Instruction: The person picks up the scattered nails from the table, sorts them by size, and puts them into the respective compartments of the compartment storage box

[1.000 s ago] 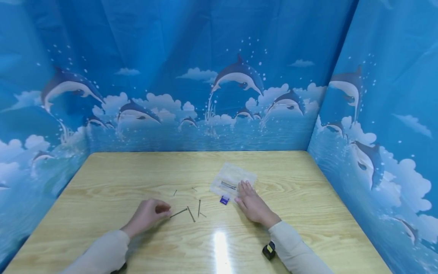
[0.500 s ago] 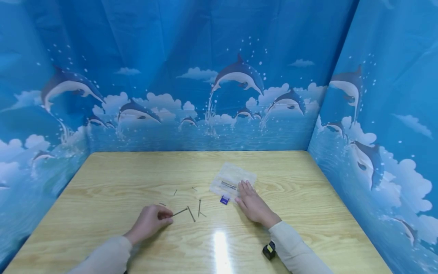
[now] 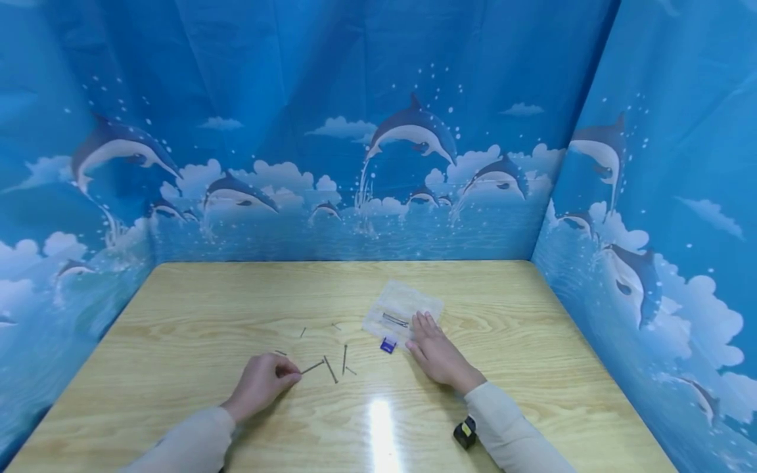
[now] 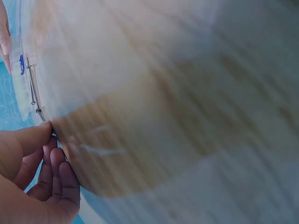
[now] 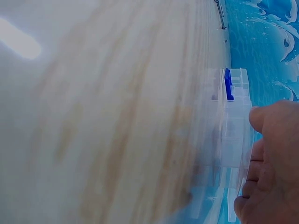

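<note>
My left hand (image 3: 266, 383) is low over the table, thumb and fingertips pinching the near end of a long thin metal nail (image 3: 313, 366). In the left wrist view that nail (image 4: 41, 114) runs away from the fingertips. A second long nail (image 3: 330, 370) lies beside its head, and a third one (image 3: 345, 359) is a little to the right. My right hand (image 3: 437, 351) rests with extended fingers along the right side of a clear plastic box (image 3: 393, 293). The box has a blue latch (image 5: 229, 85) at its front and dark nails (image 3: 395, 320) inside.
Several short nails lie loose on the wooden table (image 3: 225, 295), one small nail (image 3: 280, 353) just beyond my left hand. A black-and-yellow object (image 3: 465, 433) sits by the right sleeve. A blue dolphin-print curtain (image 3: 284, 131) stands behind the table and along its sides.
My left hand has shifted slightly right and its fingertips have closed on the end of the long nail. A short nail beyond the hand has come into view. The right hand stays put.
</note>
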